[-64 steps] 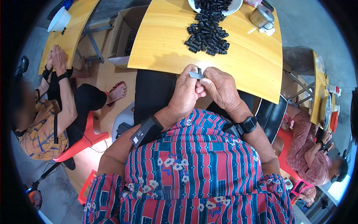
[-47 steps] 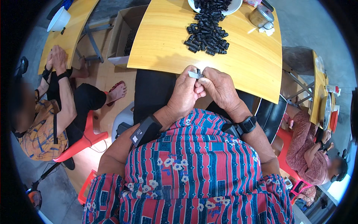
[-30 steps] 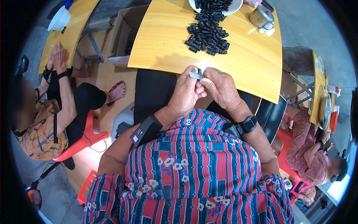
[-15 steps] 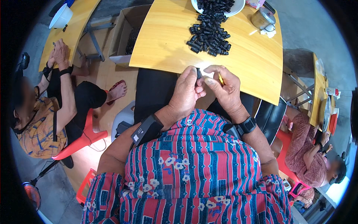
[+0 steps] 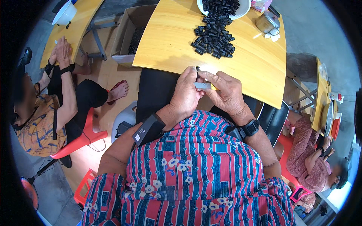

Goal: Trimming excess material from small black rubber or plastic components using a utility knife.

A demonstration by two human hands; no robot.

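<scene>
My left hand (image 5: 186, 90) is closed on a small black cylindrical plastic part (image 5: 197, 70), whose top end shows above the thumb and fingers. My right hand (image 5: 228, 92) grips a small knife with a flat silver blade (image 5: 202, 86) and a yellow handle (image 5: 213, 87). The blade lies crosswise just below the black part, against or close to the left fingers; whether it touches the part I cannot tell. Both hands meet over my lap at the table's near edge. Beyond them, a heap of similar black parts (image 5: 215, 39) spreads on the wooden table (image 5: 169, 41).
A white bowl (image 5: 244, 10) with more black parts stands at the far edge, near a metal lidded pot (image 5: 267, 22). Left of the table sits a cardboard box (image 5: 122, 39). Co-workers sit at other tables on the left (image 5: 41, 128) and right (image 5: 309, 162).
My right hand has moved left and turned, bringing the knife's blade across beside the left fingers. The black part now sits lower in the left hand's grip.
</scene>
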